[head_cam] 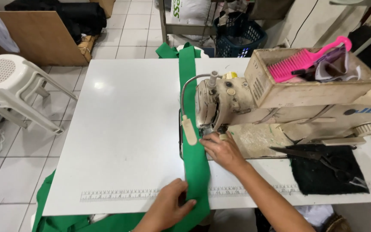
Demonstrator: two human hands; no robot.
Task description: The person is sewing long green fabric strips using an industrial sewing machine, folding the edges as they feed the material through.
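A long green fabric strip runs across the white sewing table, passing under the head of a cream sewing machine. My right hand presses flat on the strip just in front of the needle area. Near the table's front edge my left hand grips the same strip, thumb on top. More green cloth hangs off the table's front left corner.
An open box on the machine holds a pink comb and cloth scraps. Black scissors lie on a black cloth at right. A white plastic stool stands left, and a blue basket sits beyond the table.
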